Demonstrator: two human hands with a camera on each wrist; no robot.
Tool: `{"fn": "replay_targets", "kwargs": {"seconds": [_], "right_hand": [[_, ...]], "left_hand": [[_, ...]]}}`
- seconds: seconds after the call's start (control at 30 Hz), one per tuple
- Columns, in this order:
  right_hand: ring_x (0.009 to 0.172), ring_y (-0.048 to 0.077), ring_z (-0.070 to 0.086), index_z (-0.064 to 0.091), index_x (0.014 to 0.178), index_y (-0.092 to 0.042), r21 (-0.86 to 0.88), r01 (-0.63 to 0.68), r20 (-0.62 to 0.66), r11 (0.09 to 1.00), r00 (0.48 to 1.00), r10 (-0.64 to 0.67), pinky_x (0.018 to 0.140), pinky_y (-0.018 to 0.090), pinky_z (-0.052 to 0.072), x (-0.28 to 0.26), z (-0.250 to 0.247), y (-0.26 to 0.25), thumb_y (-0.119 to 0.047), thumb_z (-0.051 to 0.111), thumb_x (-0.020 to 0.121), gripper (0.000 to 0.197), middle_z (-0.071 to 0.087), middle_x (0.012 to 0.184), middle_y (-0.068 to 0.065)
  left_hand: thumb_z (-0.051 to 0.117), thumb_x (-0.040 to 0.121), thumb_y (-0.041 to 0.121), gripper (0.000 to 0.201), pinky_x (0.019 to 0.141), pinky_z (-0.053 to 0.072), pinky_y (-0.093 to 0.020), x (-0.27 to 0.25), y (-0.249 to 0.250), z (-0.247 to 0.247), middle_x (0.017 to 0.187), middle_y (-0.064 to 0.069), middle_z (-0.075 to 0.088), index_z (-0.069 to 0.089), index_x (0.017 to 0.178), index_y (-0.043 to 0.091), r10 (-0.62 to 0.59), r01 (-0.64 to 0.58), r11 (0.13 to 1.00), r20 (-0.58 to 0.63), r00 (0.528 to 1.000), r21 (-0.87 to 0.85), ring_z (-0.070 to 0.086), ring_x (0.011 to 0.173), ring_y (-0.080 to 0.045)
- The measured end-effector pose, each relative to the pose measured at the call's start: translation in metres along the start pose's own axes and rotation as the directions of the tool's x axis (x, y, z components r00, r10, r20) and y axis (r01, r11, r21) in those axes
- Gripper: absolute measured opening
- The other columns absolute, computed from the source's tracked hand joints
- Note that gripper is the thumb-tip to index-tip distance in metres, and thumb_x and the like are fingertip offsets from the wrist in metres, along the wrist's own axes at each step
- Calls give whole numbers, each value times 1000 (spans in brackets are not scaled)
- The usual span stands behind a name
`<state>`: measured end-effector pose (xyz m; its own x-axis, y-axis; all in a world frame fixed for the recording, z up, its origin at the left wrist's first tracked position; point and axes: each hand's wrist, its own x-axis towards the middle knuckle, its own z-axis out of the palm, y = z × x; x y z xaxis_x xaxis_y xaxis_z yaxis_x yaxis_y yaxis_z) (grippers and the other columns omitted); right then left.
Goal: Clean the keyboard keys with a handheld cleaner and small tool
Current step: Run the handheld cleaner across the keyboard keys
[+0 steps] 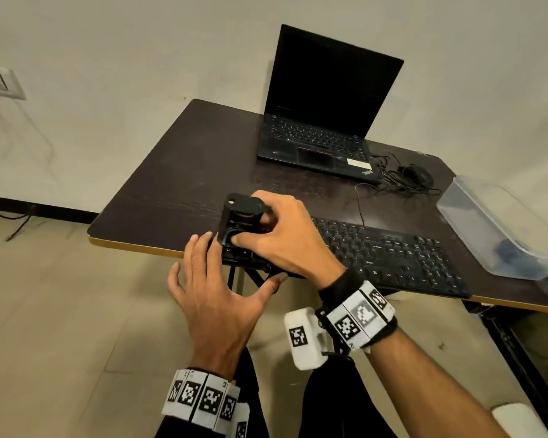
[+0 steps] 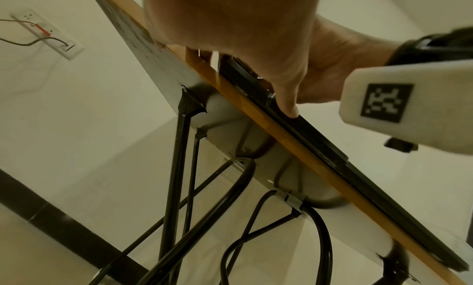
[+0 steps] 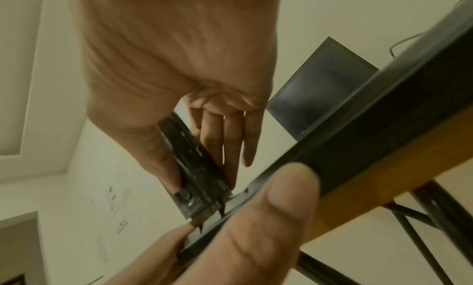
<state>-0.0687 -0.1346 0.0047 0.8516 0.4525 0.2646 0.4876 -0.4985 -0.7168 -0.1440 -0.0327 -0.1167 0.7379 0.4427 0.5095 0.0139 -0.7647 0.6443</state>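
Observation:
A black keyboard (image 1: 393, 257) lies along the front edge of the dark table (image 1: 178, 184). My right hand (image 1: 266, 222) grips a black handheld cleaner (image 1: 239, 216) and holds it upright on the keyboard's left end, thumb on its front. In the right wrist view the cleaner (image 3: 197, 168) points its brush tip down at the keyboard (image 3: 371, 127). My left hand (image 1: 222, 279) lies with its fingers straight on the keyboard's left corner. The thumb (image 3: 281, 198) presses the keyboard's front edge (image 2: 320, 148). No small tool is in view.
An open black laptop (image 1: 323, 121) stands at the back of the table. To its right lies a mouse (image 1: 416, 175) with a tangled cable. A clear plastic box (image 1: 503, 229) sits at the right edge. Black table legs (image 2: 176, 168) run under the top.

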Motion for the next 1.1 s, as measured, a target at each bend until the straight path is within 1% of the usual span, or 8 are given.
{"fn": "replay_targets", "kwargs": {"seconds": [0.1,0.23,0.4,0.53,0.73,0.83,0.93,1.1], "right_hand": [[77,13,73,72,86,-24,-82,-59,-25,995,998,57,75,42,60,-6,-19,9,-30,88,73,21,76,79,-6],[72,5,69,73,83,-28,-222,-183,-105,958,981,163,68,29,54,-47,-78,37,-25,94,73,23,75,76,-12],[78,16,74,77,86,-28,-336,-402,-181,852,915,360,74,40,59,-97,-155,59,-16,91,77,21,77,77,-10],[79,21,75,78,85,-28,-368,-433,-188,823,901,390,78,44,61,-104,-180,65,-15,90,77,19,77,75,-9],[76,23,73,73,86,-21,-282,-251,-83,926,968,237,77,50,60,-67,-127,48,-17,91,74,21,76,79,0],[73,23,69,70,82,-21,-211,-120,-29,970,993,116,69,43,55,-41,-83,28,-19,88,70,21,72,76,-1],[66,10,62,64,77,-24,-183,-9,25,983,1000,13,62,33,49,-20,-38,5,-14,81,71,20,67,69,-9],[65,8,61,61,73,-29,-140,14,17,990,1000,-12,61,21,44,0,-1,-16,-17,81,75,24,66,68,-10]], "left_hand": [[61,72,92,109,116,30,-60,0,1,0,155,-5,52,55,146,11,4,-4,1000,-12,1000,6,39,153,-24],[65,69,92,110,118,29,-57,0,4,0,154,-2,53,56,145,14,-8,8,1000,-32,999,-6,38,152,-21],[66,69,92,110,118,28,-58,-1,2,-1,154,-2,53,55,146,14,-18,18,1000,-29,999,-5,38,153,-21],[64,69,92,109,117,29,-58,-1,2,0,153,-3,53,56,145,14,-18,18,1000,-39,999,-9,38,153,-22],[61,70,94,111,119,28,-57,-1,2,-1,153,-3,53,56,146,14,-18,17,1000,-38,999,-16,38,153,-22],[67,69,91,110,118,28,-57,0,2,0,154,-3,53,56,146,14,-14,13,1000,-46,999,-22,37,153,-22],[68,69,90,110,118,28,-57,0,2,0,155,-3,52,55,147,14,-8,7,1000,-48,999,-25,37,153,-22],[68,68,91,110,119,26,-59,0,1,0,154,-2,53,56,143,12,-17,17,1000,-36,999,-22,38,153,-21]]}}
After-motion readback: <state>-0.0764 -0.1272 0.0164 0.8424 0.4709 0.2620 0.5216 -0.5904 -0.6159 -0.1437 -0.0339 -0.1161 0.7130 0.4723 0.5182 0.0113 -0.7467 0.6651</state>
